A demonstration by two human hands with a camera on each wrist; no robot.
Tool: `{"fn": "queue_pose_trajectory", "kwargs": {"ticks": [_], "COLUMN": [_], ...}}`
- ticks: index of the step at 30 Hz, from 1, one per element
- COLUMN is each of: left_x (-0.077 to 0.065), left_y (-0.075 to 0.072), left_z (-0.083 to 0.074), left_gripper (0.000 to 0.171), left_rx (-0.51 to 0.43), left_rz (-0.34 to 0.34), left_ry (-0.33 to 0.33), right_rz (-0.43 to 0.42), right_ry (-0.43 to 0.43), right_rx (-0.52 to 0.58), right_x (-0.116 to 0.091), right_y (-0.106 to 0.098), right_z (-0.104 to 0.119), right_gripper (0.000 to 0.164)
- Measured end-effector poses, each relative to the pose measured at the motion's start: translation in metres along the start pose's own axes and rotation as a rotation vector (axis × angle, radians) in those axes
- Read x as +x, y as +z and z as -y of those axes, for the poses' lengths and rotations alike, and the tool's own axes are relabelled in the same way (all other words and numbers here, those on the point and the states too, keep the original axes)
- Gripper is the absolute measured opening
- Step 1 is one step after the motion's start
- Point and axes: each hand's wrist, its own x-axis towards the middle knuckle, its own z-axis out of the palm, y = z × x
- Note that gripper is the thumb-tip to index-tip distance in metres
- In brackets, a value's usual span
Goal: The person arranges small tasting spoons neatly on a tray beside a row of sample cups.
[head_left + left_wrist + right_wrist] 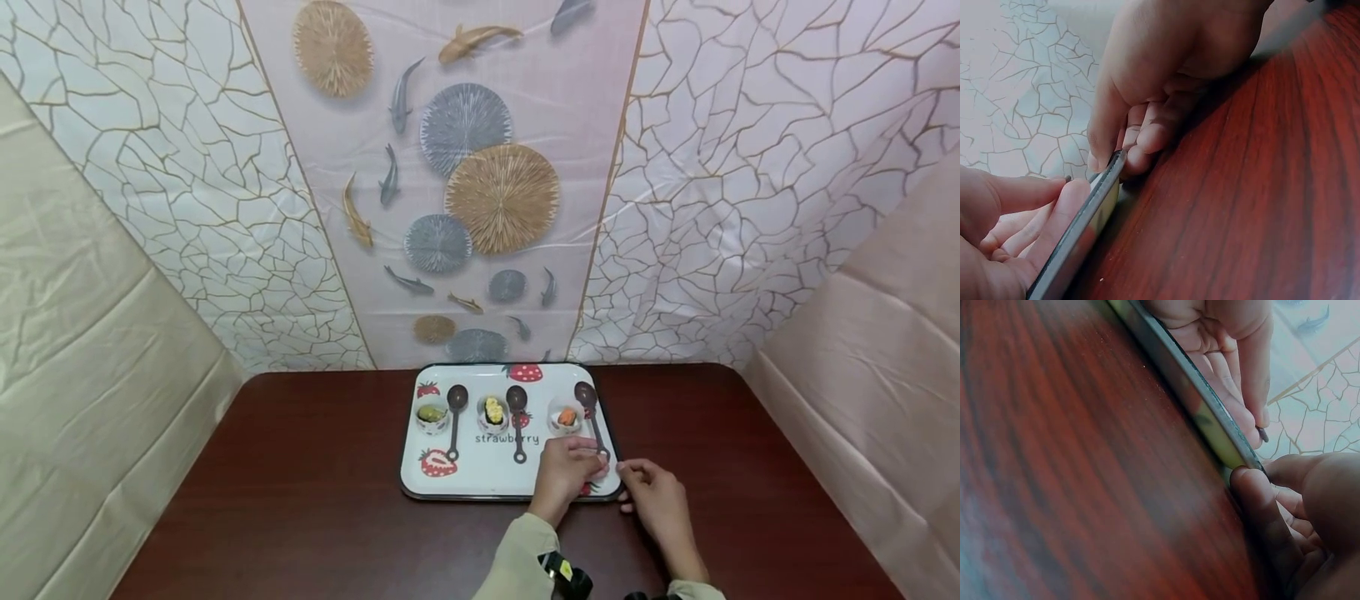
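A white tray with a dark rim and strawberry prints lies on the table. On it stand three small cups, holding green, yellow and orange food. A dark brown spoon lies right of each cup: a left one, a middle one and a right one. My left hand pinches the handle end of the right spoon, a dark tip showing between thumb and finger in the right wrist view. At the tray's near right corner, my right hand grips the rim with thumb and finger.
The dark red wooden table extends on both sides of the tray. Behind it hangs a patterned cloth, close to the tray's far edge. Beige cloth panels slope in at left and right.
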Motion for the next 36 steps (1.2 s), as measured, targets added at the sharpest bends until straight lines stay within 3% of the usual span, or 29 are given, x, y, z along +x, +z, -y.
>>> {"fn": "queue_pose_trajectory", "kwargs": {"ticks": [11,26,36], "left_x": [0.0063,0.0017,0.0042], "left_y": [0.0040,0.0010,0.0042], "left_z": [0.0029,0.0011,0.0051], "left_gripper": [0.014,0.006,0.007], "left_rx": [-0.002,0.067,0.198], "left_rz": [-0.021,-0.053,-0.110], "left_ry": [-0.006,0.023,0.050], "right_rz": [-0.010,-0.022,-0.020], "right_ry": [-0.013,-0.014,-0.021], "right_rx": [0.008,0.005,-0.005], "right_x": [-0.0006,-0.0009,-0.0022], "right_y": [-0.0037,-0.0002,-0.0007], "right_z": [0.0021,0.0010,0.0003], "right_gripper": [0.037,0.034,0.032]}}
